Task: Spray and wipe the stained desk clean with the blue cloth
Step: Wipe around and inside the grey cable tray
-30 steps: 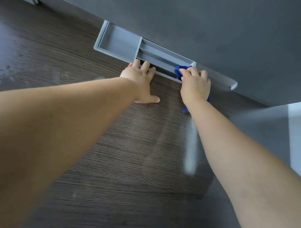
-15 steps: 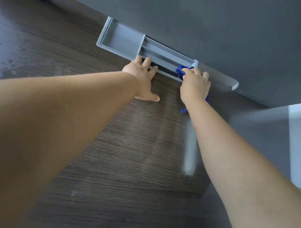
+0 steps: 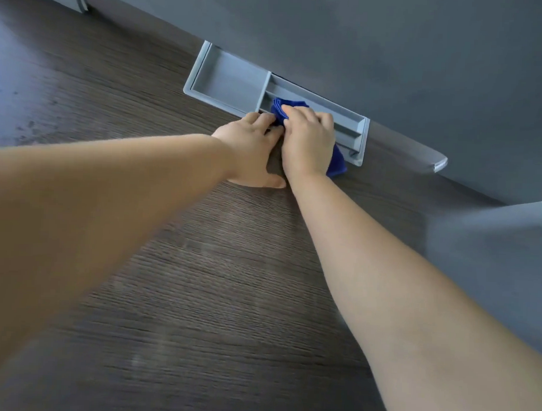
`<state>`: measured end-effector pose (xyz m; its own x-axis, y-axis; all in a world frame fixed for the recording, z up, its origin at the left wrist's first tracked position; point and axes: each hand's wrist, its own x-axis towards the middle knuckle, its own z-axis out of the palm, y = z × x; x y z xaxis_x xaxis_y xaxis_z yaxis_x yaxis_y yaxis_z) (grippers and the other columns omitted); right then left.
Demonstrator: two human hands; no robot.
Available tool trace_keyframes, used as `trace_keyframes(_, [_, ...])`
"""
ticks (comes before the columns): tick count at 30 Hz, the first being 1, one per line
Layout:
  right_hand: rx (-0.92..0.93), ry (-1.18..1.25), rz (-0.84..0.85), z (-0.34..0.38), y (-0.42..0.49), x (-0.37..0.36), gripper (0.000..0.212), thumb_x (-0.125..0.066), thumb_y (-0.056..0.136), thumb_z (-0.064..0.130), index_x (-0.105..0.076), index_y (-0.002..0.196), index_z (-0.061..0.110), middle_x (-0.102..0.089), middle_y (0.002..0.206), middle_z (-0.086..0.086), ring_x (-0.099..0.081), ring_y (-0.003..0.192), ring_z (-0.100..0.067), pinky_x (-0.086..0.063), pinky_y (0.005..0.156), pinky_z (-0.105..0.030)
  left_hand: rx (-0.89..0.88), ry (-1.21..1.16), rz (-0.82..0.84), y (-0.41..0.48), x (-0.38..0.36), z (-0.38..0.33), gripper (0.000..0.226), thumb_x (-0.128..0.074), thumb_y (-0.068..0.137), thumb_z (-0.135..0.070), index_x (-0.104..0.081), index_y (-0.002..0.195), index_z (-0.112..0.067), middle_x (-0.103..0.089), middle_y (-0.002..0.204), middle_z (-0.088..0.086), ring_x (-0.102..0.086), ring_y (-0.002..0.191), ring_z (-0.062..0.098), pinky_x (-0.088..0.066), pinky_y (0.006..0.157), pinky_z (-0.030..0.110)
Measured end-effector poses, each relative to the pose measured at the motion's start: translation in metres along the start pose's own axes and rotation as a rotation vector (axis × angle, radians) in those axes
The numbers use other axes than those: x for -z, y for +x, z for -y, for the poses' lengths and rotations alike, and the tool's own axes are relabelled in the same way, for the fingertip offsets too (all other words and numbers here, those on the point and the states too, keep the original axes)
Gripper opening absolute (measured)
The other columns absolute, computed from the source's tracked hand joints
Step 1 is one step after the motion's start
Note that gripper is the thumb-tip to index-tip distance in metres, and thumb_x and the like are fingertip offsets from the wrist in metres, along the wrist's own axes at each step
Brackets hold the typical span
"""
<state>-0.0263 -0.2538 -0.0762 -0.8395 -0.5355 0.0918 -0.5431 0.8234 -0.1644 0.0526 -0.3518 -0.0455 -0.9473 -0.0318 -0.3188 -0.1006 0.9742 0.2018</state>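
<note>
Head view: both bare arms reach forward toward twelve o'clock, across a dark wood-grain worktop (image 3: 199, 295). The left hand (image 3: 250, 149) lies palm down and flat, fingers spread loosely, grasping nothing; its fingertips touch the near rim of a grey recessed tray (image 3: 228, 81) set into the worktop's far edge, and its thumb points toward three o'clock. The right hand (image 3: 309, 139) sits just beside it, at its three o'clock, touching it at the knuckles, fingers curled and clenched down on the blue cloth (image 3: 280, 108).

The cloth is bunched under that palm. One folded end sticks out past the fingertips into the tray's narrow right-hand compartment, the other trails out by the wrist onto the worktop, so its long axis runs roughly from eleven o'clock to five o'clock.

The tray's long axis runs from ten o'clock to four o'clock, along a dark grey panel (image 3: 391, 55) that rises behind the worktop. At nine o'clock the worktop carries dull, speckled marks (image 3: 29, 126). A pale grey surface (image 3: 492, 259) lies at three o'clock past the worktop's edge.
</note>
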Motion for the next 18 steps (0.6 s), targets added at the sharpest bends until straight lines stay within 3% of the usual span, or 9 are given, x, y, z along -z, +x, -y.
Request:
trace_keyframes(3, [0.049,-0.108,0.054,-0.025,-0.004,0.007,0.036,-0.037,0.101,0.023,-0.049,0.135,0.028,-0.052,0.135,0.009,-0.042,0.116,-0.023,-0.033,0.091,-0.032,-0.03,0.047,-0.018,-0.003,0.0,0.017,0.092,-0.049,0.081,-0.066,-0.013,0.15,-0.016,-0.011,0.155,0.001,-0.013,0.142,0.022,-0.021,0.113,0.04])
trace_keyframes(8, [-0.166,-0.146,0.017,-0.078,-0.024,0.022,0.033,-0.039,0.099,0.017,-0.056,0.127,0.023,-0.056,0.13,0.004,-0.042,0.114,-0.028,-0.033,0.088,-0.035,0.01,-0.016,-0.008,-0.004,0.003,0.023,0.085,-0.053,0.081,-0.064,-0.017,0.149,-0.029,-0.01,0.152,0.005,-0.016,0.138,0.028,-0.036,0.103,0.044])
trace_keyframes(12, [-0.301,-0.104,-0.045,-0.057,-0.019,0.015,0.037,-0.042,0.098,0.012,-0.053,0.132,0.022,-0.054,0.133,0.001,-0.041,0.116,-0.026,-0.034,0.092,-0.033,0.032,-0.056,0.01,-0.002,0.003,0.025,0.083,-0.054,0.08,-0.063,-0.017,0.148,-0.032,-0.018,0.148,0.008,-0.016,0.137,0.028,-0.035,0.104,0.044])
trace_keyframes(18, [-0.056,-0.107,0.021,0.016,-0.005,-0.004,0.043,-0.036,0.1,0.016,-0.04,0.142,0.029,-0.047,0.14,0.008,-0.038,0.117,-0.024,-0.032,0.089,-0.03,0.025,-0.095,-0.066,0.001,-0.001,0.031,0.082,-0.054,0.081,-0.056,-0.029,0.142,-0.007,-0.036,0.14,0.014,-0.028,0.132,0.029,-0.026,0.11,0.037])
